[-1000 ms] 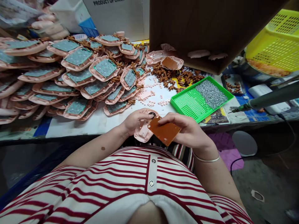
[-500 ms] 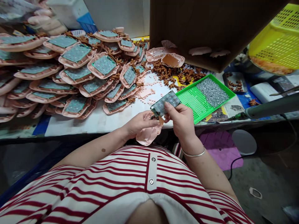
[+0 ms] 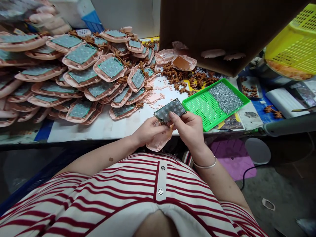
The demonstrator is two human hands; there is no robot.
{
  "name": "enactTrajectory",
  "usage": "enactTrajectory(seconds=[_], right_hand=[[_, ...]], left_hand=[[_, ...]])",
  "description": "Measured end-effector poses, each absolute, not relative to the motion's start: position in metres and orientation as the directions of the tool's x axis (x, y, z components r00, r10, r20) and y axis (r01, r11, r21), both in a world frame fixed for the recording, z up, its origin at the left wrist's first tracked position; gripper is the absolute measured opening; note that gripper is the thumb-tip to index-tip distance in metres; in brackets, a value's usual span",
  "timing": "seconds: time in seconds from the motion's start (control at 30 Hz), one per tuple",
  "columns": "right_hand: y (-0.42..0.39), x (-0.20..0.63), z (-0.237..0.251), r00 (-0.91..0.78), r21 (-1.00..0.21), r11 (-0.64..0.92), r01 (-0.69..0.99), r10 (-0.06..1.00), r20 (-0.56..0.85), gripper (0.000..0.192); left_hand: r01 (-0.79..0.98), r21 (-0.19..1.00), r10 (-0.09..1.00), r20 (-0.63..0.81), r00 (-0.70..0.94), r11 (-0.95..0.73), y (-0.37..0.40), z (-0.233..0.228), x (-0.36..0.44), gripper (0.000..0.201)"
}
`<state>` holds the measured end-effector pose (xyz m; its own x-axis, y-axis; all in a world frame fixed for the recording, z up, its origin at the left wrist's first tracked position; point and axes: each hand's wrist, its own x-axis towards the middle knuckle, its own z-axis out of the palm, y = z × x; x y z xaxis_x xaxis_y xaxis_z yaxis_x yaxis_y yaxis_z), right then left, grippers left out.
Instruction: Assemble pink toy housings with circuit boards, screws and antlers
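One head-worn view looks forward and steeply down; the striped shirt (image 3: 138,194) fills its bottom edge. The worktable (image 3: 103,126) lies close ahead.

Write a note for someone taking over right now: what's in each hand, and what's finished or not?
Left hand: holds the pink shell at the table edge.
Right hand: holds the circuit board, tilted, button side up, above the shell.
Done: a big pile of shells with boards lies to the left.
Left: this board is not yet seated in its shell. Screws lie in the green tray.

Bright even light; edges bowed, corners blurred.
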<state>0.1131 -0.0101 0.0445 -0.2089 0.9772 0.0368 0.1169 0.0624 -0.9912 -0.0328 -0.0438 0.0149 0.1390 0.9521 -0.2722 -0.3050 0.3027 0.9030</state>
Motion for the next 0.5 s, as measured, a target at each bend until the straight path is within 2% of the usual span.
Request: enactTrajectory(seconds=[0.13,0.27,0.37,0.5], right_hand=[[-0.013,0.113,0.05,-0.268,-0.998,0.007,0.067,0.963,-0.012,0.045],[-0.015,0.115,0.053,-0.315,-0.998,0.01,0.07,0.949,-0.013,0.047],[-0.015,0.117,0.051,-0.334,-0.992,0.082,0.098,0.941,0.045,0.046],[-0.013,0.126,0.045,-0.265,-0.958,0.213,0.192,0.951,0.158,0.045]], left_hand=[[-0.305,0.912,0.961,-0.249,0.121,0.275,-0.043,0.015,-0.029,0.03],[-0.232,0.948,0.976,-0.203,0.081,0.217,-0.044,0.008,-0.03,0.025],[-0.187,0.96,0.977,-0.194,0.091,0.208,-0.044,0.006,-0.032,0.021],[-0.206,0.937,0.959,-0.271,0.085,0.283,-0.044,0.009,-0.033,0.021]])
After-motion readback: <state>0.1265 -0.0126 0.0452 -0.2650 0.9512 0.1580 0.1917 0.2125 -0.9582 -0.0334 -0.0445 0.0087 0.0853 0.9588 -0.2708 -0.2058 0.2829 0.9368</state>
